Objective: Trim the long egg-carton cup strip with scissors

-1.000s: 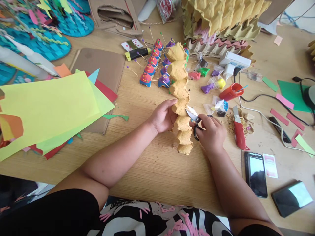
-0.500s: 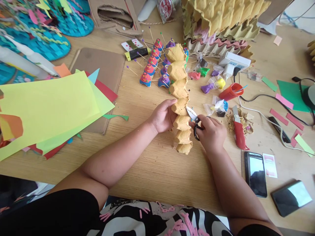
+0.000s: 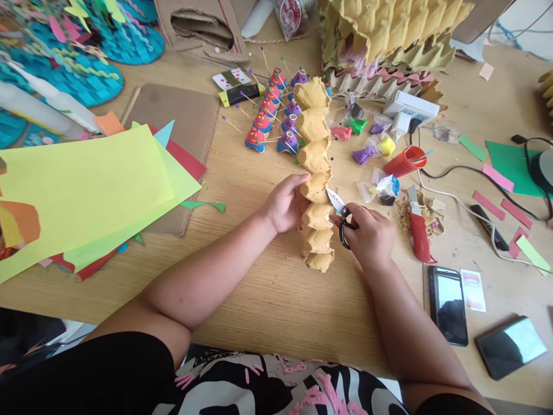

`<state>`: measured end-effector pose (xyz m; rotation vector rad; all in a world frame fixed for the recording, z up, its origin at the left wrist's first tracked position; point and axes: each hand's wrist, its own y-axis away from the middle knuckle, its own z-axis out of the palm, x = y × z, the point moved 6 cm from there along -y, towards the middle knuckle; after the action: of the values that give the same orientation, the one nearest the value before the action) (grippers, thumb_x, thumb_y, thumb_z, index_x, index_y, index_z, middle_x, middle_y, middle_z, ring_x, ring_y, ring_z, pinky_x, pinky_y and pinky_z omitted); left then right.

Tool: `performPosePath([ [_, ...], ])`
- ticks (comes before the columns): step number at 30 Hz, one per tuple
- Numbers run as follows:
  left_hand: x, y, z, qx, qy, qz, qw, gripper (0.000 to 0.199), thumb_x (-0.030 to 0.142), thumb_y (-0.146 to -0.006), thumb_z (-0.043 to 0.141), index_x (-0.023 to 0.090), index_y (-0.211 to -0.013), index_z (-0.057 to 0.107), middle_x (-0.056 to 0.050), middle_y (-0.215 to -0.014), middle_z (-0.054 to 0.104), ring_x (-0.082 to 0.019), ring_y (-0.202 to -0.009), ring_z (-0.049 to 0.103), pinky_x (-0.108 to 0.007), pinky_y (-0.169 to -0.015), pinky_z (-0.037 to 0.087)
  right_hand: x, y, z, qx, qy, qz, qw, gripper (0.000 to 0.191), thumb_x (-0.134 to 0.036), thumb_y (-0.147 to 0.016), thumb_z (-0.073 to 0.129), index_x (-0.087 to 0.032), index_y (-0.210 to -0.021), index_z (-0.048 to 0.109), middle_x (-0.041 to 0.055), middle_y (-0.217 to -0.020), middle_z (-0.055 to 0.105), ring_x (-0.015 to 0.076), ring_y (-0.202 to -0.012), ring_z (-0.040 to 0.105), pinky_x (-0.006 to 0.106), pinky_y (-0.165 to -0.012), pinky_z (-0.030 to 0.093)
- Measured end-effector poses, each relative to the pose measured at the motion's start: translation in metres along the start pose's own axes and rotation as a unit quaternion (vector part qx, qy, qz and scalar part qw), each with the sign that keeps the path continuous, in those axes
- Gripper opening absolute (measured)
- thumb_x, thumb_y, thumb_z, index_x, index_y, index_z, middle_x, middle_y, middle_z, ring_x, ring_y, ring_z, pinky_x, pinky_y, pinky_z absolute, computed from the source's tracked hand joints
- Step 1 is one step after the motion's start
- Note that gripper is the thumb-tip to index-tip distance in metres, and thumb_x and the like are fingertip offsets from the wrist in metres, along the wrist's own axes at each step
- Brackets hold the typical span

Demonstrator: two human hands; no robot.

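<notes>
A yellow egg-carton strip [image 3: 317,155] with several bumps in a row stands lengthwise before me, its near end toward my body. My left hand [image 3: 287,202] grips it from the left side, thumb on top and the other fingers partly hidden beneath. In my right hand [image 3: 371,233] is a pair of scissors [image 3: 339,204] with black handles. The blades touch the strip's right edge near its middle, at the dip between two bumps. Behind the strip stand several painted egg-carton figures [image 3: 261,121], red and blue or purple, with pins stuck in them.
Yellow paper sheets [image 3: 90,196] lie over cardboard [image 3: 173,115] at left. Stacked egg trays [image 3: 397,34] stand at the back. To the right are an orange cup [image 3: 401,162], a red-handled utility knife [image 3: 420,230], a charger [image 3: 410,109] with cables and a phone [image 3: 449,305].
The strip's near end has swung slightly left and its far end slightly right. My right hand and the scissors have shifted a touch; both hands keep their hold.
</notes>
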<state>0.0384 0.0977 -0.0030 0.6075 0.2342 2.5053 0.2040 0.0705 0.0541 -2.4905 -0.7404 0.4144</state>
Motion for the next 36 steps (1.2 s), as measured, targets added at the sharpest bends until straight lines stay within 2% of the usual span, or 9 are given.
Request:
performPosePath([
  [7, 0.001, -0.0022, -0.0013, -0.027, -0.001, 0.008, 1.0, 0.024, 0.037, -0.092, 0.058, 0.02, -0.099, 0.074, -0.005, -0.084, 0.081, -0.028, -0.081, 0.081, -0.04, -0.076, 0.065, 0.0051, 0.0035, 0.0061, -0.027, -0.026, 0.033, 0.999, 0.019, -0.038, -0.095, 0.069, -0.02, -0.099, 0.074, -0.001, -0.066, 0.066, 0.0146, -0.058, 0.057, 0.027, -0.057, 0.036],
  [11, 0.0002, -0.0031, -0.0017, -0.018, 0.015, 0.008, 1.0, 0.021, 0.037, -0.092, 0.06, 0.022, -0.098, 0.074, -0.004, -0.084, 0.082, -0.029, -0.085, 0.082, -0.042, -0.081, 0.065, 0.0058, 0.0032, 0.0074, -0.047, -0.057, 0.062, 0.995, 0.024, -0.042, -0.093, 0.07, -0.02, -0.102, 0.075, -0.0009, -0.068, 0.066, 0.0142, -0.059, 0.056, 0.027, -0.058, 0.037],
  [18, 0.0013, -0.0022, 0.0009, -0.003, -0.006, 0.016, 1.0, 0.022, 0.039, -0.092, 0.061, 0.023, -0.095, 0.075, -0.005, -0.084, 0.082, -0.031, -0.092, 0.081, -0.044, -0.083, 0.064, 0.0048, 0.0019, 0.0052, -0.051, -0.035, 0.086, 0.994, 0.023, -0.042, -0.094, 0.068, -0.021, -0.1, 0.074, -0.0004, -0.066, 0.062, 0.0159, -0.062, 0.054, 0.029, -0.06, 0.035],
  [25, 0.002, -0.0009, 0.0012, -0.001, -0.003, 0.025, 1.0, 0.023, 0.036, -0.094, 0.058, 0.02, -0.099, 0.074, -0.006, -0.089, 0.082, -0.026, -0.085, 0.08, -0.036, -0.078, 0.063, 0.0095, 0.0029, 0.0066, -0.056, -0.047, 0.113, 0.991, 0.024, -0.044, -0.093, 0.067, -0.022, -0.1, 0.073, -0.0009, -0.066, 0.061, 0.0154, -0.06, 0.052, 0.029, -0.06, 0.035],
  [31, 0.0002, -0.0008, 0.0005, 0.007, -0.001, 0.015, 1.0, 0.022, 0.038, -0.092, 0.061, 0.021, -0.098, 0.073, -0.005, -0.089, 0.082, -0.027, -0.083, 0.081, -0.039, -0.082, 0.064, 0.0086, 0.003, 0.007, -0.059, -0.05, 0.102, 0.992, 0.024, -0.043, -0.093, 0.067, -0.021, -0.1, 0.074, -0.0002, -0.068, 0.064, 0.0155, -0.062, 0.055, 0.029, -0.061, 0.035],
  [36, 0.0014, 0.0, 0.0043, 0.01, -0.01, 0.021, 1.0, 0.021, 0.037, -0.092, 0.061, 0.022, -0.099, 0.073, -0.006, -0.088, 0.082, -0.03, -0.09, 0.081, -0.043, -0.087, 0.064, 0.0087, 0.0028, 0.0077, -0.063, -0.055, 0.104, 0.991, 0.024, -0.04, -0.092, 0.065, -0.021, -0.101, 0.075, 0.0001, -0.067, 0.065, 0.0162, -0.061, 0.055, 0.029, -0.06, 0.035],
])
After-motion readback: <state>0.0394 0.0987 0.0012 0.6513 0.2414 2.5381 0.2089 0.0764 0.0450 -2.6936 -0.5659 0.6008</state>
